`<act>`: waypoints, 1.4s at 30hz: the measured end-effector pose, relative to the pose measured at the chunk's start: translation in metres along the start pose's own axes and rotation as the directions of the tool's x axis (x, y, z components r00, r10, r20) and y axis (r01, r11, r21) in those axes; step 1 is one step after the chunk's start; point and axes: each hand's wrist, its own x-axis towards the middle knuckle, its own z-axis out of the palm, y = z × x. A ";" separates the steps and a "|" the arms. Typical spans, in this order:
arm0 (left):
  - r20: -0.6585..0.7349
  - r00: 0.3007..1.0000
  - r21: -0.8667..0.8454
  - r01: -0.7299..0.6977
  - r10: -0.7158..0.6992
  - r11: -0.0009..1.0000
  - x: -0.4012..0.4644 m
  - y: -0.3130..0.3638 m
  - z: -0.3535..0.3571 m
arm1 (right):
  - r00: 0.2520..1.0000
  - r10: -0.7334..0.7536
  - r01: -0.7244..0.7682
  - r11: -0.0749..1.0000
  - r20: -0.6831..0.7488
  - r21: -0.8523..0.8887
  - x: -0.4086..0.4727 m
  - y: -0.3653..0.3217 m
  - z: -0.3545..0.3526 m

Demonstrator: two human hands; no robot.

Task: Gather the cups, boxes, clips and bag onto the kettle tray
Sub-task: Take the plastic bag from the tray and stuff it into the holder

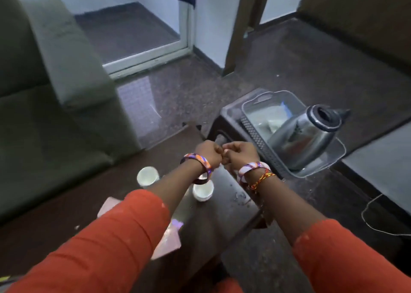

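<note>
My left hand (208,153) and my right hand (239,153) meet knuckle to knuckle above the dark low table (224,203), fingers curled in. A small pale item (225,152) shows between the fingertips; it is too small to tell what it is. Below my left wrist stand white cups: one (146,176) to the left, one (202,191) under the bangle. Pinkish boxes (170,237) lie partly hidden under my left sleeve. To the right the clear kettle tray (251,105) holds a steel kettle (307,137) and a clear bag (268,120).
The tray rests on a dark stool (226,119) beside the table. A green sofa (55,92) fills the left. A thin cable (373,214) loops on the dark floor at right, below a pale surface (382,159). A doorway threshold (146,59) lies beyond.
</note>
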 end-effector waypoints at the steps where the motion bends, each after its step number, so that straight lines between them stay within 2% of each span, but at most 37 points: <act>1: -0.001 1.000 0.001 -0.015 0.015 1.000 0.019 0.016 0.002 | 0.998 -0.016 0.017 1.000 -0.064 0.016 0.019 -0.003 -0.010; 4: 0.014 0.998 0.045 -0.054 0.054 0.997 0.075 0.053 0.012 | 0.970 -0.003 0.015 0.999 -0.242 0.045 0.069 -0.011 -0.035; 6: 0.008 0.998 0.058 -0.069 0.069 0.996 0.113 0.069 0.019 | 0.954 0.024 -0.017 1.000 -0.299 0.025 0.098 -0.012 -0.048; 9: -0.001 0.997 0.024 -0.079 0.079 0.997 0.166 0.086 0.033 | 0.955 0.035 -0.014 0.997 -0.294 0.071 0.139 -0.008 -0.059; 14: 0.065 0.994 0.003 -0.093 0.093 0.996 0.236 0.108 0.058 | 0.938 0.048 -0.018 0.996 -0.343 0.090 0.190 0.014 -0.066; 18: 0.117 0.967 0.138 -0.241 0.226 0.961 0.282 0.127 0.072 | 0.920 0.086 -0.049 0.993 -0.381 0.107 0.210 0.032 -0.059; 20: 0.191 0.935 0.206 -0.334 0.297 0.920 0.297 0.140 0.082 | 0.907 0.126 -0.078 0.988 -0.401 0.136 0.218 0.040 -0.059; 23: 0.261 0.914 0.314 -0.386 0.312 0.867 0.309 0.151 0.098 | 0.914 0.172 -0.129 0.982 -0.369 0.136 0.223 0.049 -0.063; 27: 0.176 0.925 0.368 -0.378 0.336 0.850 0.308 0.148 0.097 | 0.936 0.175 -0.136 0.980 -0.307 0.145 0.216 0.045 -0.070; 31: 0.090 0.925 0.358 -0.376 0.369 0.855 0.293 0.135 0.083 | 0.974 0.055 -0.041 0.997 -0.221 0.071 0.203 0.034 -0.070; 35: -0.162 0.932 0.219 -0.286 0.324 0.933 0.279 0.123 0.069 | 0.977 -0.100 0.093 0.995 -0.188 -0.047 0.193 0.027 -0.070; 38: -0.336 0.903 0.097 -0.249 0.268 0.963 0.270 0.119 0.055 | 0.977 -0.113 0.097 0.991 -0.179 -0.096 0.191 0.032 -0.070; 40: -0.401 0.880 0.030 -0.267 0.256 0.963 0.263 0.116 0.041 | 0.976 -0.097 0.083 0.993 -0.193 -0.082 0.188 0.033 -0.069; 42: -0.393 0.881 0.015 -0.281 0.264 0.960 0.254 0.110 0.027 | 0.970 -0.076 0.076 0.997 -0.231 -0.009 0.185 0.029 -0.067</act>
